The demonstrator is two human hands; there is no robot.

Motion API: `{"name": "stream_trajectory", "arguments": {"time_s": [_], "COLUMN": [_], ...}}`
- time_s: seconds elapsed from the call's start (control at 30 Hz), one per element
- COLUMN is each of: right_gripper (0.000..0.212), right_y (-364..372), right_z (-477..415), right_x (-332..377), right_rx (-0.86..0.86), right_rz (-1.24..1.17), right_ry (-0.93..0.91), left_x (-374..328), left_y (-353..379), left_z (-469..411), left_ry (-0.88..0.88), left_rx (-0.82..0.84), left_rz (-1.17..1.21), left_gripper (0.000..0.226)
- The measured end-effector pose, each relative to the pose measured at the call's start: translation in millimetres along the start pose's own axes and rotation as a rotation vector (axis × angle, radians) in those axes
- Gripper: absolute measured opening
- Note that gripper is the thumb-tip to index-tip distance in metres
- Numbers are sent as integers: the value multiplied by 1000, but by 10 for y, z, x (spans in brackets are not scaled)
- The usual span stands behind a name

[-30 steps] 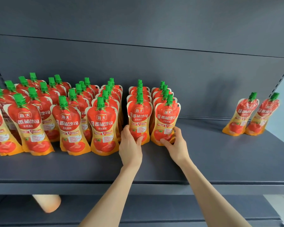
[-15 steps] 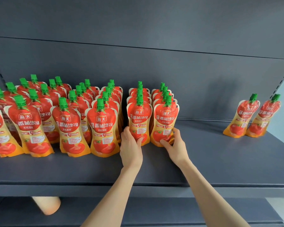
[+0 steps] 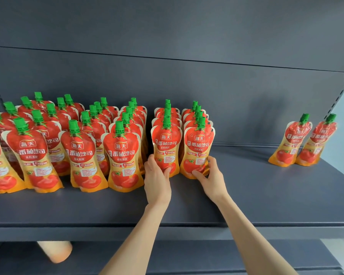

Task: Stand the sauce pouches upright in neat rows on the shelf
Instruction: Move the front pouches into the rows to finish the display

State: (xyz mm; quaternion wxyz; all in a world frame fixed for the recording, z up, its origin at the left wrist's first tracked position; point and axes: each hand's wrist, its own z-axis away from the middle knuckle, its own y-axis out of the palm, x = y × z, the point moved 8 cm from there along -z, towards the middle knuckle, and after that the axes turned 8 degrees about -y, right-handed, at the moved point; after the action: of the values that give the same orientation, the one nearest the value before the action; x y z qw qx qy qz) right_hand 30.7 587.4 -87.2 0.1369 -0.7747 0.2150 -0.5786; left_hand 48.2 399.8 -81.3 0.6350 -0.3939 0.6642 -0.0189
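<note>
- Left hand (image 3: 157,177) grips the lower part of the left front pouch (image 3: 166,143), thumb on its face and fingers curled round its left edge.
- Right hand (image 3: 211,175) grips the bottom of the right front pouch (image 3: 199,147), thumb across the lower face and fingers curled round its right edge.
- Both held pouches stand upright on the shelf (image 3: 246,195), side by side and almost touching. More pouches are filed behind each, green caps in line.
- Main block of pouches (image 3: 77,147) stands to the left, several rows deep, just beside the left front pouch. Its rows are less even and some pouches tilt.
- Two lone pouches (image 3: 292,141) stand far right near the back panel (image 3: 246,106), side by side and leaning a little, well apart from the rest.
- Pale orange object (image 3: 56,251) sits on the lower shelf (image 3: 187,255), partly hidden by the shelf edge. Cannot tell what it is.
</note>
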Motion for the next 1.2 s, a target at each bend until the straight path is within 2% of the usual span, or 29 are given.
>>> {"name": "stream_trajectory", "arguments": {"time_s": [0.5, 0.63, 0.73, 0.83, 1.07, 1.2], "right_gripper": [49, 45, 26, 10, 12, 13], "right_y": [-103, -306, -604, -998, -2206, -2855], "right_z": [76, 197, 296, 361, 385, 254], "right_x": [37, 44, 145, 188, 26, -180], "right_rx": [-88, -168, -251, -319, -518, -552], "right_rz": [7, 46, 42, 12, 48, 84], "right_ry": [-6, 6, -43, -48, -68, -97], "left_x": [-19, -64, -265, -643, -1698, -2215], "left_y": [-53, -189, -253, -155, 499, 1127], "left_z": [93, 269, 419, 513, 766, 898], "left_ry": [21, 87, 216, 297, 479, 536], "left_rx": [5, -27, -2, 123, 327, 409], "left_rz": [-18, 27, 158, 270, 320, 311], "left_gripper": [61, 49, 29, 15, 10, 13]}}
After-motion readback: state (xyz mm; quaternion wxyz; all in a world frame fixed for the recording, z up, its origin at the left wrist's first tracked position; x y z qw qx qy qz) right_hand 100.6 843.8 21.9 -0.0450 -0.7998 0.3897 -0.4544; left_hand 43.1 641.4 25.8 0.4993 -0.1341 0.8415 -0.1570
